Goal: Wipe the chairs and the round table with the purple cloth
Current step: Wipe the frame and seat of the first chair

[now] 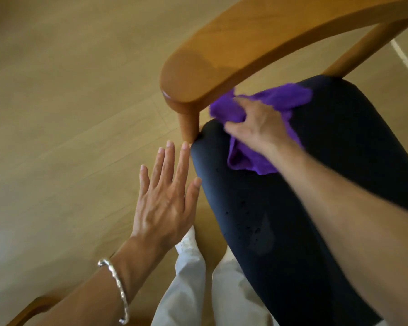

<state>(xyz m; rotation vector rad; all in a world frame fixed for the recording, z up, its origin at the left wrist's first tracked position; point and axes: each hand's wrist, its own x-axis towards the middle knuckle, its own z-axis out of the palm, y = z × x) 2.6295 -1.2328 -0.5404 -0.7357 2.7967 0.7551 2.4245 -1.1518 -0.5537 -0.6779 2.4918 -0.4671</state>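
Fingers of the right hand [257, 124] bunch the purple cloth [266, 109] on the chair [292, 208] seat's far corner, under the armrest [233, 50]; left hand [167, 196] flat, fingers straight, beside the seat's edge.

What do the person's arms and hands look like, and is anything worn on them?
Both forearms are bare, with no sleeves or gloves in view. The left hand shows no rings; its wrist carries a silver bangle with a knobbly, uneven surface. The right hand and its wrist carry nothing that I can see, though that hand is slightly blurred.
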